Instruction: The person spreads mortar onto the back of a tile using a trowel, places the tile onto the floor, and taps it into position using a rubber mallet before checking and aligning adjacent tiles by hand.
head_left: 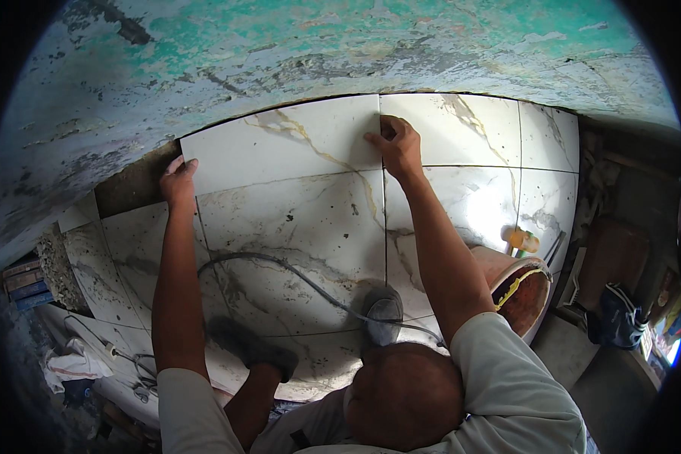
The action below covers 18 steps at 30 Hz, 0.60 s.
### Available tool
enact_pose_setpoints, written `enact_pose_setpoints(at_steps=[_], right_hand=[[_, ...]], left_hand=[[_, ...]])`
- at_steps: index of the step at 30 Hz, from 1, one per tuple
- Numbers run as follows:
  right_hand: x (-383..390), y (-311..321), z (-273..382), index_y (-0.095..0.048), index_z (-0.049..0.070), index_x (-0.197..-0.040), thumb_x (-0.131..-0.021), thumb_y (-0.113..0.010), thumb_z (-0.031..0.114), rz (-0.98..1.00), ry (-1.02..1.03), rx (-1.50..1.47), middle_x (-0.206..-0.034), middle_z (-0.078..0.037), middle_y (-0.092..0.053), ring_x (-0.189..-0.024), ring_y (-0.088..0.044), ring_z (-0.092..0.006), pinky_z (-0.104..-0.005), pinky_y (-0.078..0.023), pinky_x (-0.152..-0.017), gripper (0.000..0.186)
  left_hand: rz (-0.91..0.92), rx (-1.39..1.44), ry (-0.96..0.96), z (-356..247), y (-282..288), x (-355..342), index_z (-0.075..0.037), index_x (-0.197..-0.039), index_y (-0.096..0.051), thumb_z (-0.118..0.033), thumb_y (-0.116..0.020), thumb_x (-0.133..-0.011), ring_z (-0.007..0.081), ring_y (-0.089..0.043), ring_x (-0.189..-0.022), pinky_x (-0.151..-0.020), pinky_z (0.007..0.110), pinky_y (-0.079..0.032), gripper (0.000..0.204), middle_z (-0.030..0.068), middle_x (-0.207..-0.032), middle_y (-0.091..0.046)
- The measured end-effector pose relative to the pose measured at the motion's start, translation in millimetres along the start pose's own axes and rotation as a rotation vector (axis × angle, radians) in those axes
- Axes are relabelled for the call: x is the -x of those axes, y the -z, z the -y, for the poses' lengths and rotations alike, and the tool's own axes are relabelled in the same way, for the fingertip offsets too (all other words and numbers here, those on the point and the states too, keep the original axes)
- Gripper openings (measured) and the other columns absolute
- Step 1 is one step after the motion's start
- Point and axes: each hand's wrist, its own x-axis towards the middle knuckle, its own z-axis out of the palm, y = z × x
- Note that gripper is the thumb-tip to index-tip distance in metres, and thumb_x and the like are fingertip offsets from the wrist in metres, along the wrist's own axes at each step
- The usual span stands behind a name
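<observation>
A white marble-look tile [280, 147] with grey and gold veins lies along the base of the peeling turquoise wall [356, 45]. My left hand [178, 175] grips its left edge, thumb and fingers bent round the corner. My right hand [399, 147] is at its right edge, fingers curled at the seam with the neighbouring tile [458, 132]. Left of the held tile, a dark bare strip of floor [132, 181] shows beside the wall. More veined tiles [287, 219], speckled with dirt, lie below.
A pink bucket [520, 299] and yellow-headed mallet [523, 240] stand at the right, near a dark blue bag [617, 318]. A grey hose [310, 287] crosses the tiles by my shoes [382, 310]. Stacked boxes [24, 284], cables and a white sack [76, 362] lie at the left.
</observation>
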Motion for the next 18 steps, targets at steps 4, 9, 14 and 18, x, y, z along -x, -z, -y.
enact_pose_setpoints(at_steps=[4, 9, 14, 18], right_hand=[[0.4, -0.5, -0.8, -0.070, -0.003, -0.113, -0.077, -0.081, 0.021, 0.025, -0.017, 0.054, -0.095, -0.015, -0.066, -0.082, -0.062, -0.0242, -0.0349, -0.051, -0.079, 0.045], [1.5, -1.3, 0.9, -0.070, -0.003, -0.113, -0.077, -0.079, 0.021, -0.011, 0.013, 0.054, -0.096, -0.018, -0.066, -0.085, -0.064, -0.0310, -0.0394, -0.051, -0.080, 0.044], [6.7, -7.9, 1.1, -0.068, -0.003, -0.116, -0.080, -0.077, 0.020, -0.047, 0.023, 0.115, -0.105, -0.021, -0.065, -0.094, -0.064, -0.0351, -0.0410, -0.051, -0.086, 0.043], [15.4, -17.0, 1.4, -0.067, 0.000, -0.119, -0.083, -0.075, 0.020, -0.172, 0.096, 0.224, -0.112, -0.019, -0.062, -0.101, -0.061, -0.0355, -0.0418, -0.050, -0.090, 0.042]], left_hand=[[-0.001, -0.012, 0.019, 6.2, -0.5, -4.2, 0.007, -0.126, -0.064, -0.002, -0.075, -0.087, 0.0188, -0.067, -0.102, -0.095, 0.031, -0.050, 0.041, 0.0125, -0.113, -0.072], [0.023, -0.049, -0.012, 12.1, 0.2, -9.4, 0.007, -0.127, -0.063, -0.005, -0.076, -0.087, 0.0179, -0.067, -0.099, -0.093, 0.031, -0.050, 0.044, 0.0113, -0.110, -0.073], [0.043, -0.147, -0.055, 18.1, 2.2, -13.1, 0.006, -0.130, -0.062, -0.005, -0.077, -0.086, 0.0168, -0.067, -0.096, -0.089, 0.030, -0.051, 0.048, 0.0102, -0.108, -0.073], [0.069, -0.349, -0.179, 3.5, -1.2, -0.3, 0.004, -0.133, -0.060, -0.013, -0.082, -0.081, 0.0247, -0.068, -0.095, -0.090, 0.035, -0.051, 0.059, 0.0147, -0.110, -0.072]])
